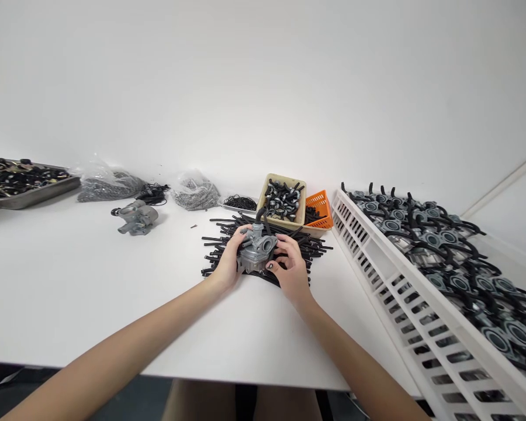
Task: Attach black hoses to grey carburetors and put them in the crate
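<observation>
A grey metal carburetor with a short black hose on top is held up over a heap of black rubber tubes. My left hand is closed around its left side. On the right side, my right hand grips the body with thumb in front and fingers behind; its fingertips are partly hidden. Behind the heap sits a cream tray of small metal and black rubber parts. Another carburetor lies on the table to the left, apart from both hands.
A white slatted crate full of carburetors runs along the right. An orange basket stands beside the cream tray. Toward the wall are plastic bags of small metal parts, a dish of black rings and a metal tray at far left.
</observation>
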The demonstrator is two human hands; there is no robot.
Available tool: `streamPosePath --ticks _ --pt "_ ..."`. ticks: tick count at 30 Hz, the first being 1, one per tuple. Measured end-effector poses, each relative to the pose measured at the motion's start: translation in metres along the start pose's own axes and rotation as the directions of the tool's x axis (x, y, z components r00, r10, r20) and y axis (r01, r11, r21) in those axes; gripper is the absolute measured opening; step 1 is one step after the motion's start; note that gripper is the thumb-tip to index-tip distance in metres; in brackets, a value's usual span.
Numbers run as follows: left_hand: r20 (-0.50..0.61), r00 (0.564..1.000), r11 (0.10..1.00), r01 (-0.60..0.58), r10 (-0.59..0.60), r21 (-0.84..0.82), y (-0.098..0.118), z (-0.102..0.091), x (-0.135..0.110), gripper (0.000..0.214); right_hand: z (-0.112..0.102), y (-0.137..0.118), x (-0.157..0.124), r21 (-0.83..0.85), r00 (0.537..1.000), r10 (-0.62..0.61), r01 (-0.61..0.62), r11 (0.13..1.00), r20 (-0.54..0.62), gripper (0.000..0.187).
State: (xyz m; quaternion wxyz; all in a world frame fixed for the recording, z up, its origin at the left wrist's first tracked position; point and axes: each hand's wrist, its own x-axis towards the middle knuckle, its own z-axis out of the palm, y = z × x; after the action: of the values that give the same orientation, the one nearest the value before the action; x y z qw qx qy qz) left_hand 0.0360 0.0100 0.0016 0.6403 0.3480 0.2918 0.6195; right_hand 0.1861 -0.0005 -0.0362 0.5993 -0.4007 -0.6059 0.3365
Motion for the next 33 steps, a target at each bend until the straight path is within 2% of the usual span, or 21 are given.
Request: streamPosePath --ticks 3,7,9,13,15,18,23,25,28,30,33 --pt "-0.020 0.991 0.990 0.134 -0.135 -0.046 0.000 0.000 0.000 0.038 -0.002 -0.003 0.002 0.066 0.997 -0.001 -0.004 0.998 0.077 0.038" --pt "0.027 0.957 0.954 0.291 -0.289 -0.074 0.000 0.000 0.001 0.053 -0.002 -0.009 0.002 0.177 0.993 0.031 -0.052 0.983 0.117 0.051" --pt "0.057 0.935 0.931 0.354 -0.350 -0.089 0.000 0.000 0.001 0.058 -0.001 -0.011 0.002 0.207 0.991 0.040 -0.066 0.976 0.128 0.065" --pt "0.102 0.869 0.865 0.493 -0.485 -0.095 -0.001 -0.004 0.001 0.061 -0.002 -0.014 0.001 0.233 0.977 0.033 -0.083 0.969 0.209 0.107" --pt "0.103 0.844 0.840 0.536 -0.527 -0.092 -0.001 -0.006 0.001 0.057 -0.003 -0.014 0.000 0.251 0.962 0.032 -0.103 0.963 0.273 0.120" --pt "0.126 0.816 0.814 0.575 -0.564 -0.081 0.000 -0.006 0.000 0.051 -0.006 -0.013 -0.001 0.259 0.940 0.030 -0.125 0.958 0.340 0.130" --pt "0.189 0.776 0.783 0.620 -0.601 -0.057 -0.001 -0.008 0.000 0.041 -0.008 -0.010 -0.001 0.241 0.925 0.023 -0.123 0.963 0.380 0.134" --pt "0.195 0.804 0.809 0.583 -0.562 -0.074 -0.004 -0.010 0.001 0.034 -0.008 -0.008 0.001 0.248 0.937 0.014 -0.106 0.963 0.349 0.133" --pt "0.228 0.888 0.900 0.427 -0.400 -0.083 -0.010 -0.013 0.005 0.035 -0.012 -0.004 0.008 0.199 0.972 -0.010 -0.038 0.979 0.235 0.124" --pt "0.224 0.940 0.958 0.278 -0.256 -0.072 -0.012 -0.013 0.006 0.044 -0.017 -0.001 0.012 0.133 0.988 -0.026 0.006 0.991 0.152 0.108" --pt "0.151 0.987 0.998 0.058 -0.060 0.015 -0.011 -0.013 0.008 0.050 -0.022 -0.001 0.014 0.041 0.998 -0.051 0.050 0.998 0.029 0.068"
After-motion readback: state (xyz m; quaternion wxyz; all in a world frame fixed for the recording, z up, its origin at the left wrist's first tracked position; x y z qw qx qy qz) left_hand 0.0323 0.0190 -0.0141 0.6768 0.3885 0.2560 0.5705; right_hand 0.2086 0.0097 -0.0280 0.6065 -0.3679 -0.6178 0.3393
